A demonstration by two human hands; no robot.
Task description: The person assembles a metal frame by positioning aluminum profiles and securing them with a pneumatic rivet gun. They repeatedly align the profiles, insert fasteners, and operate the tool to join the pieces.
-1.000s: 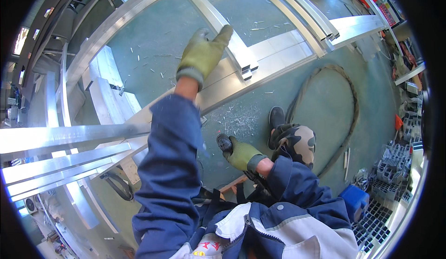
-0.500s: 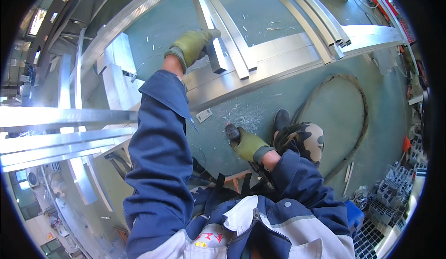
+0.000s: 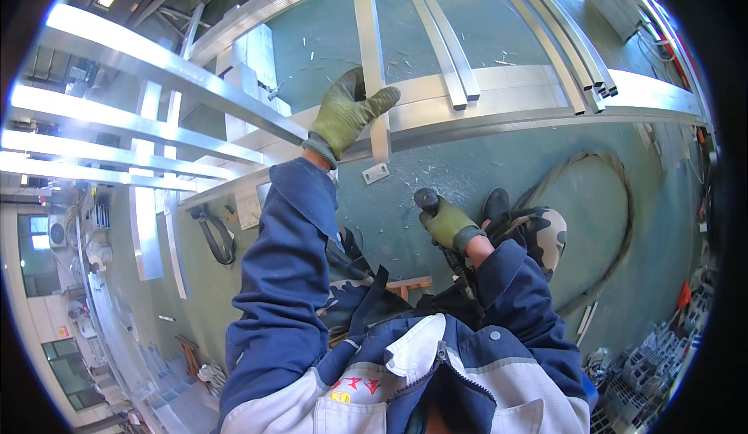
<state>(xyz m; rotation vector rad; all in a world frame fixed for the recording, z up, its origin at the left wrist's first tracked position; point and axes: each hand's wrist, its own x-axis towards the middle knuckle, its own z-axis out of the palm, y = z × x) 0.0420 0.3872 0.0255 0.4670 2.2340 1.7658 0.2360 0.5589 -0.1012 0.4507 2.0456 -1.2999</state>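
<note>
My gloved left hand (image 3: 351,114) is closed around a square aluminium tube (image 3: 369,37), its thumb lying across the upper face. The tube rests on a broad metal beam (image 3: 514,85), and its near end sticks out past the beam's edge. Lower down, my gloved right hand (image 3: 452,225) grips a dark hand tool (image 3: 426,199) with a rounded head, held above the floor; its exact kind is not clear. Right of the held tube, two more aluminium tubes (image 3: 440,40) lie side by side across the beam.
Several tubes (image 3: 565,33) lie bunched farther right on the beam. Long metal bars (image 3: 156,58) jut out at the left. A small slotted plate (image 3: 375,173) and shavings lie on the floor. A dark hose (image 3: 626,200) curves at the right, with grey crates (image 3: 647,372) below it.
The tube in my left hand has come nearer, its end now beyond the beam's edge, apart from the two beside it. My left thumb now crosses it. The view has shifted left.
</note>
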